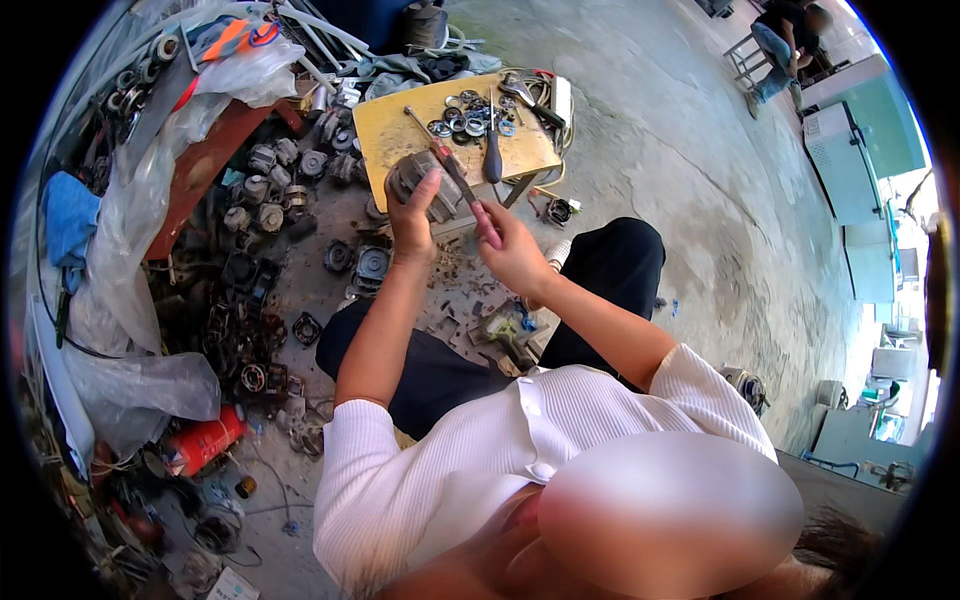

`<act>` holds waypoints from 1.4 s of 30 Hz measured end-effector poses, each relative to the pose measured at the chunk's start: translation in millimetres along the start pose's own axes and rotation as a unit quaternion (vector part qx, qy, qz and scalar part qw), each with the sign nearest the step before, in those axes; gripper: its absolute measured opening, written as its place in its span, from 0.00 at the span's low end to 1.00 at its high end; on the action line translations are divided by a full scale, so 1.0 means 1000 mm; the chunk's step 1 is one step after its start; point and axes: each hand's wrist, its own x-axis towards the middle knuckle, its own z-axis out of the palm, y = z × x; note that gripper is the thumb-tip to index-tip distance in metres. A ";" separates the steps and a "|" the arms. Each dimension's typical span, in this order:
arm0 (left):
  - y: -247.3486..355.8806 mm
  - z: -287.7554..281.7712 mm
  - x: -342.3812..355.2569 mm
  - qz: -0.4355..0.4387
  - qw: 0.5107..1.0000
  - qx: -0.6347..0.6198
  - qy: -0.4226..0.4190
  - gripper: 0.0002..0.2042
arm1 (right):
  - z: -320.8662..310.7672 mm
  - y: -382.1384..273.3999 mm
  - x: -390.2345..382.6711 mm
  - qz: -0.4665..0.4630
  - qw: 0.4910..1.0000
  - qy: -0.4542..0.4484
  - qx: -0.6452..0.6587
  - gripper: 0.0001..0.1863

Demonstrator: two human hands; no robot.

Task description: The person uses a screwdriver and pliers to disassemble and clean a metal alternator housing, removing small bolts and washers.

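Observation:
My left hand [412, 218] is closed around a grimy grey finned metal part, like a small motor body [410, 178], above the near edge of a low yellow table [385, 125]. My right hand [515, 255] grips a long dark bar-like tool [458, 178] with reddish parts. This tool slants up and left alongside the metal part; whether they touch I cannot tell. On the table lie a screwdriver with a dark blue handle [493, 160], several metal rings [460, 122] and a wrench-like tool [518, 90].
Several used motor parts [270, 190] crowd the floor at left, beside plastic sheeting [130, 270] and a red canister [205, 440]. A white power strip [561, 98] stands by the table's right edge. Debris lies between my legs. Another person [785, 45] sits far right near pale cabinets [842, 165].

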 end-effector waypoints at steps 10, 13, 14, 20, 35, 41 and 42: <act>0.014 -0.014 0.003 -0.142 0.989 -0.008 -0.027 0.20 | -0.024 0.000 0.014 0.137 0.966 -0.170 0.140 0.39; 0.021 -0.007 -0.004 -0.186 0.982 -0.014 -0.041 0.20 | -0.051 -0.015 0.015 0.171 0.944 -0.256 0.119 0.38; 0.024 -0.004 -0.006 -0.192 0.980 -0.024 -0.046 0.20 | -0.057 -0.015 0.018 0.169 0.946 -0.272 0.047 0.38; 0.024 -0.001 -0.009 -0.160 0.984 -0.022 -0.080 0.20 | -0.051 -0.001 0.013 0.085 0.976 -0.196 -0.050 0.36; 0.016 0.015 -0.006 0.040 0.997 0.071 0.015 0.30 | 0.012 0.020 0.009 -0.048 0.998 0.047 -0.004 0.27; 0.002 -0.011 0.000 -0.058 0.995 0.065 -0.051 0.35 | -0.025 0.006 0.009 0.059 0.992 -0.108 -0.013 0.32; 0.004 -0.008 -0.003 -0.046 0.994 0.086 -0.055 0.36 | -0.029 0.003 0.008 0.069 0.989 -0.127 -0.014 0.33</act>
